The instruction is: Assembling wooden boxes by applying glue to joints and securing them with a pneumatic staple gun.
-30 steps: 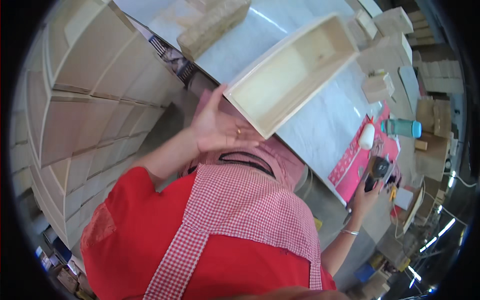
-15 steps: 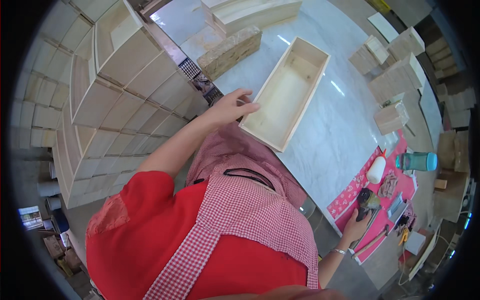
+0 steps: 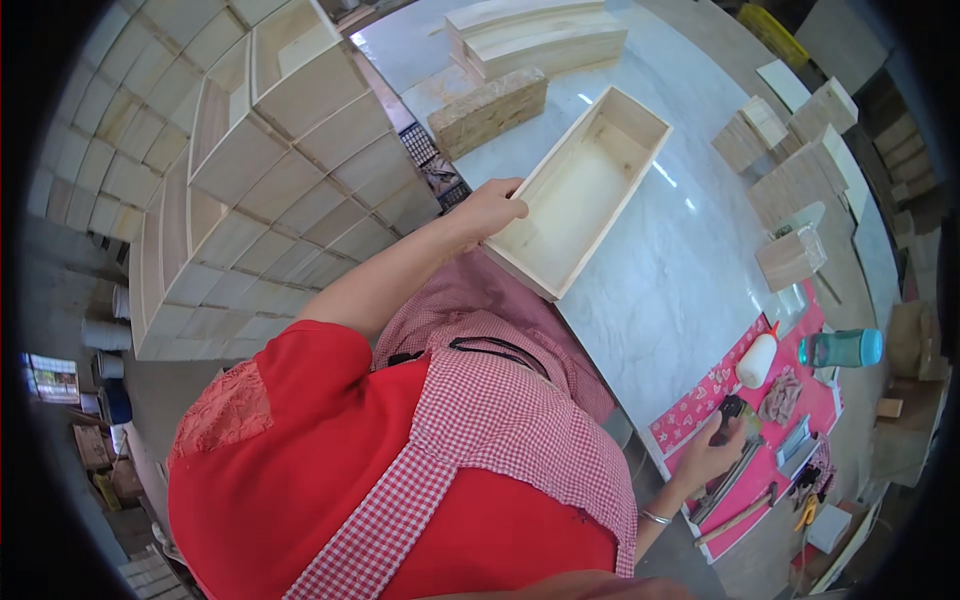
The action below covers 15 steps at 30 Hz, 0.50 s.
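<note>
I judge the step in hand to be steadying the one open wooden box point(image 3: 585, 190) while I handle one dark tool point(image 3: 730, 410). The next move, as I see it, calls for a firm rim grip and a clean lift past the clutter. My left hand point(image 3: 495, 207) pinches the box's left rim, thumb inside; my right hand point(image 3: 708, 457), well to the box's right, curls round the tool.

Counting from large to small, I have one tabletop point(image 3: 650, 280) under the box, whose near end sits at the front edge. Left of the box is one stack of boxes point(image 3: 300, 175), too many and too cut off to count. Beyond the box: at least two pale boxes point(image 3: 555, 45). Off its right: one pink sheet point(image 3: 690, 405). By its far left: one rough block point(image 3: 490, 112). Right again: at least four wooden blocks point(image 3: 795, 180), one teal bottle point(image 3: 842, 348), one white bottle point(image 3: 756, 363), one crumpled rag point(image 3: 780, 400).
</note>
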{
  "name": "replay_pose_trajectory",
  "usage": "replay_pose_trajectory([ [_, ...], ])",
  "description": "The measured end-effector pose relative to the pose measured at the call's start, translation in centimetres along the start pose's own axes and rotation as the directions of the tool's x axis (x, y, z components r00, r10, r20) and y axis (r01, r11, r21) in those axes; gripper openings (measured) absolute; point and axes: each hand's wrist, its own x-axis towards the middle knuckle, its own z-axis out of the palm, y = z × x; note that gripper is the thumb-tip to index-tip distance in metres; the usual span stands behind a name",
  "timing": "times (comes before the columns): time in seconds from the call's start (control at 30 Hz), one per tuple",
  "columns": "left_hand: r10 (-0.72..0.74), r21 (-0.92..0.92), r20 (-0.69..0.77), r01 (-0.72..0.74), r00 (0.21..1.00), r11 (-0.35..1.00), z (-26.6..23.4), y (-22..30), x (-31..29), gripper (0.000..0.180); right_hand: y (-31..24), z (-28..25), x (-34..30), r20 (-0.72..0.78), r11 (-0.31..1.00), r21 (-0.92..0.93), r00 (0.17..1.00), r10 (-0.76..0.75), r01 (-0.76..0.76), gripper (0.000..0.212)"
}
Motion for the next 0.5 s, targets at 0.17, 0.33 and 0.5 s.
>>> replay_pose_trajectory([
  [0.17, 0.072, -0.033, -0.069, -0.075, 0.995, 0.997, -0.9, 0.7, -3.1, 0.045, -3.9, 2.5, -0.3, 0.078, 0.979, 0.157, 0.986, -0.146, 0.133, 0.045],
  [0.33, 0.054, -0.118, -0.080, -0.063, 0.995, 0.991, -2.0, 0.8, -6.1, 0.044, -7.5, 3.7, -1.0, 0.144, 0.948, 0.279, 0.969, -0.202, 0.156, 0.044],
  [0.5, 0.005, -0.291, -0.041, -0.017, 0.999, 0.956, -2.7, 1.3, -8.6, 0.045, -9.1, 3.8, -1.9, 0.183, 0.933, 0.333, 0.962, -0.205, 0.135, 0.041],
])
